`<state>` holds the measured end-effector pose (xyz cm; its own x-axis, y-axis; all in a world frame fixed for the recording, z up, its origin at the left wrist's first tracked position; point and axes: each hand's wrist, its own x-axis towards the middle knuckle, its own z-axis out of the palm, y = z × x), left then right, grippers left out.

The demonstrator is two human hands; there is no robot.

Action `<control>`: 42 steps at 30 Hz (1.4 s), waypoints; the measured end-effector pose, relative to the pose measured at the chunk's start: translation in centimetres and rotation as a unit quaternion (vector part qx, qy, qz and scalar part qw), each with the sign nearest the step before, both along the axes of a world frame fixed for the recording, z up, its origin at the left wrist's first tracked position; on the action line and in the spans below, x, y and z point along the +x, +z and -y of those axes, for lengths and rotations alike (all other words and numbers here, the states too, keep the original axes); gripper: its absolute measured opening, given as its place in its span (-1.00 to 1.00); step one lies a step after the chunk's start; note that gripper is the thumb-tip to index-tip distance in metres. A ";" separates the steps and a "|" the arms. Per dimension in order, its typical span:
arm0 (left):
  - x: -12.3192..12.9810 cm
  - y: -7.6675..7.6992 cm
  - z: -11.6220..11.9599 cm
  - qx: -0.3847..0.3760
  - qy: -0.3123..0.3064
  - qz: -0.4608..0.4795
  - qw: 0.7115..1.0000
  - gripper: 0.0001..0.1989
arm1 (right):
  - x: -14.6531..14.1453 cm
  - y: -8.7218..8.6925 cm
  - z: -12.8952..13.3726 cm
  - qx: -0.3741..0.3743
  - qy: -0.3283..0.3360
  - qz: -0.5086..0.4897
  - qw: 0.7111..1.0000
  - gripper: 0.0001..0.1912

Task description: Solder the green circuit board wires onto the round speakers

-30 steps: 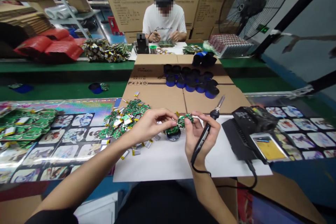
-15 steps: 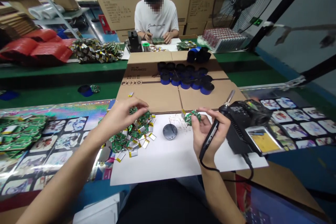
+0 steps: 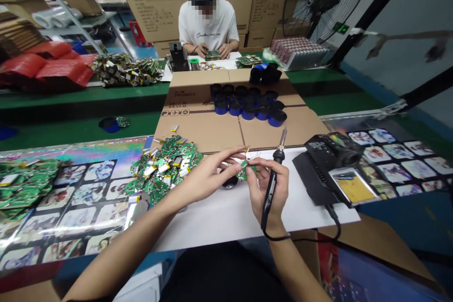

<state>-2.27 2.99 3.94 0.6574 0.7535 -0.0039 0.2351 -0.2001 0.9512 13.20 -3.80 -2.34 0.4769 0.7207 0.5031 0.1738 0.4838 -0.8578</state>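
My left hand (image 3: 208, 177) reaches across the white sheet (image 3: 226, 224), and its thumb and fingers pinch a small green circuit board (image 3: 244, 171). My right hand (image 3: 267, 188) grips that same board from the other side and also holds a black soldering iron (image 3: 272, 188), its tip pointing up and away from the board. A heap of green circuit boards with small silver batteries (image 3: 163, 170) lies just left of my left hand. Partly hidden behind my fingers is a round dark tin (image 3: 229, 182).
Right of the sheet stands a black soldering station (image 3: 332, 151) with a yellow sponge tray (image 3: 354, 188). Several blue-and-black spools (image 3: 247, 106) stand on cardboard ahead. More boards (image 3: 24, 184) lie far left. A co-worker in a white T-shirt (image 3: 207, 26) works across the bench.
My left hand has moved from above the heap to the board, taking hold of it. My right hand has shifted left, and the round tin is now partly covered.
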 end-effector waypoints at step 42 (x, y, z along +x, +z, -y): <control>0.9 -2.0 1.4 -0.105 0.074 0.196 0.972 -0.69 | 2.3 -1.1 0.2 0.049 0.057 0.170 0.983 -0.35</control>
<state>-1.34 1.61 1.98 0.5241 0.8495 0.0610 -0.1427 0.0169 0.9896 15.46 -4.02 -3.49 0.1888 0.6995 0.6893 0.3826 0.5940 -0.7076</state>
